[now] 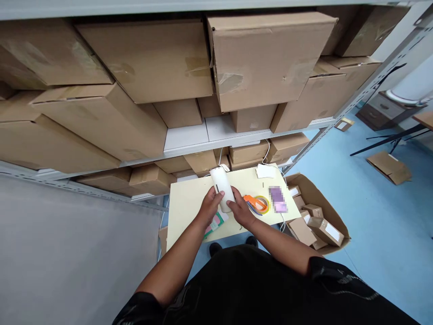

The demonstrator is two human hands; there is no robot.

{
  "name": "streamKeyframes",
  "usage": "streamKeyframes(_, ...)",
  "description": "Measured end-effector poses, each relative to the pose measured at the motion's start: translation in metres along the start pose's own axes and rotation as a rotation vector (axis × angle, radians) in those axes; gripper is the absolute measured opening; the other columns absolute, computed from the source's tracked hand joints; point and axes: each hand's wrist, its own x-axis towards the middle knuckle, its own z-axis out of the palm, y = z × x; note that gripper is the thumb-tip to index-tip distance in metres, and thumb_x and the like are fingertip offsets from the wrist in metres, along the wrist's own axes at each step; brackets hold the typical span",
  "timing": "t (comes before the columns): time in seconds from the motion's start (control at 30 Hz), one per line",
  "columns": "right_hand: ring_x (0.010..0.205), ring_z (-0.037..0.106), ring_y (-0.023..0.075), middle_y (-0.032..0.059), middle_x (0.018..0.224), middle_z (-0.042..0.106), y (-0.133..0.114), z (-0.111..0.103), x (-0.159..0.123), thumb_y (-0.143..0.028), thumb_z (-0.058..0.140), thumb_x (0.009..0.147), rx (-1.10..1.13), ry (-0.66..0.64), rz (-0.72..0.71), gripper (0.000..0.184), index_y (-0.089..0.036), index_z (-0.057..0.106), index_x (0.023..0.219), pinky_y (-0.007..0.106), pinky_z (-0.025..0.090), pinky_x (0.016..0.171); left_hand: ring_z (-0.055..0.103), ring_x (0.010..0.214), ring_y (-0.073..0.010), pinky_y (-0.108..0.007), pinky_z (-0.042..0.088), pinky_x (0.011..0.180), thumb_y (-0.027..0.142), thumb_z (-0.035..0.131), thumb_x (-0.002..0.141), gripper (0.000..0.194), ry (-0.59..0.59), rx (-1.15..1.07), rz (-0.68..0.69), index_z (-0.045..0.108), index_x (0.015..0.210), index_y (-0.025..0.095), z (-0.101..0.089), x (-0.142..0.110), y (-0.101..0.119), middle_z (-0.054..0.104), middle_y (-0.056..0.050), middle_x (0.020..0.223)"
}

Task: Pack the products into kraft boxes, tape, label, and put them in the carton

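Above the cream table (184,207) I hold a white, long rounded object (221,183) with a dark slit on its side; its exact kind is unclear. My left hand (210,206) is closed on its left side, the thumb lying across the front. On the lower right side, my right hand (241,210) grips it too. Just right of that hand lies an orange tape dispenser (252,201) with a roll of tape (263,205). A green and pink packet (215,223) is partly hidden beneath my left hand.
Shelves (189,146) full of cardboard boxes (270,58) rise ahead and overhang the table's back. A large open carton (333,212) holding small boxes stands at right. White paper (265,171), a blurred purple item (278,198) and a cable (283,174) are at the table's right side.
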Motion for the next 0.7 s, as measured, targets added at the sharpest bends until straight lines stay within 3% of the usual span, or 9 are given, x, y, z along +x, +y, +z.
streamKeyframes(0.3, 0.131, 0.054, 0.0269, 0.0059, 0.147, 0.058, 0.023, 0.003, -0.007, -0.033, 0.060, 0.093, -0.010, -0.044, -0.057, 0.062, -0.028, 0.043, 0.153, 0.045, 0.044, 0.114, 0.068, 0.093, -0.0246, -0.034, 0.054, 0.083, 0.055, 0.061, 0.084, 0.052, 0.092, 0.000, -0.052, 0.067, 0.118, 0.016, 0.000, -0.008, -0.010, 0.074, -0.007, 0.103)
streamKeyframes(0.5, 0.105, 0.060, 0.0229, 0.0080, 0.131, 0.063, 0.029, 0.000, -0.010, -0.032, 0.061, 0.090, -0.036, -0.024, 0.000, 0.056, -0.026, 0.053, 0.145, 0.040, 0.054, 0.093, 0.068, 0.089, -0.0244, -0.034, 0.054, 0.080, 0.051, 0.066, 0.083, 0.050, 0.071, -0.080, -0.040, 0.068, 0.119, 0.016, -0.006, -0.009, -0.020, 0.075, -0.007, 0.100)
streamKeyframes(0.7, 0.100, 0.060, 0.0212, 0.0059, 0.124, 0.066, 0.027, -0.006, -0.009, -0.028, 0.064, 0.086, -0.040, 0.002, -0.001, 0.051, -0.026, 0.059, 0.137, 0.040, 0.053, 0.094, 0.068, 0.090, -0.0237, -0.033, 0.053, 0.079, 0.050, 0.066, 0.083, 0.047, 0.061, -0.054, -0.046, 0.068, 0.114, 0.016, -0.005, -0.008, -0.025, 0.074, -0.006, 0.099)
